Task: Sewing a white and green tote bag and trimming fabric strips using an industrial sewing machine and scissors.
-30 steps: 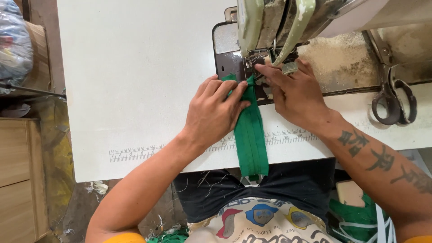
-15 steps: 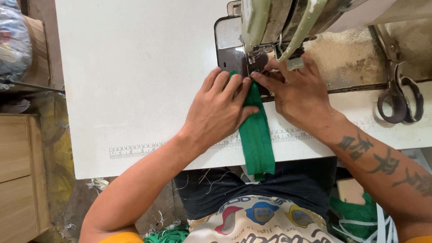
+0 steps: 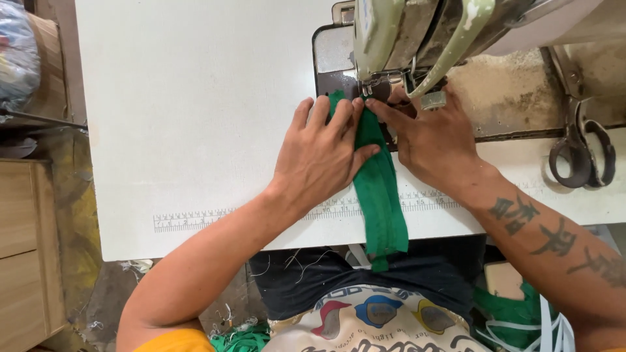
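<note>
Both hands lie flat, open, no grip closed: left hand (image 3: pixel 323 160) and right hand (image 3: pixel 427 140) press the green fabric strip (image 3: pixel 378 189) at the sewing machine (image 3: pixel 417 39) needle, twelve o'clock. Most of the strip trails toward six o'clock off the bench (image 3: pixel 195 117), seemingly unsewn.

Scissors (image 3: pixel 581 153) lying on table right edge, ruler strip (image 3: pixel 215 218) running along white table (image 3: pixel 195 117) front, wooden cabinet (image 3: pixel 23 248) standing at left.

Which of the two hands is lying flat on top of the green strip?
The left hand: its palm and fingers press flat across the green fabric strip. The right hand sits beside the strip, only its fingertips touching the strip near the sewing machine.
</note>
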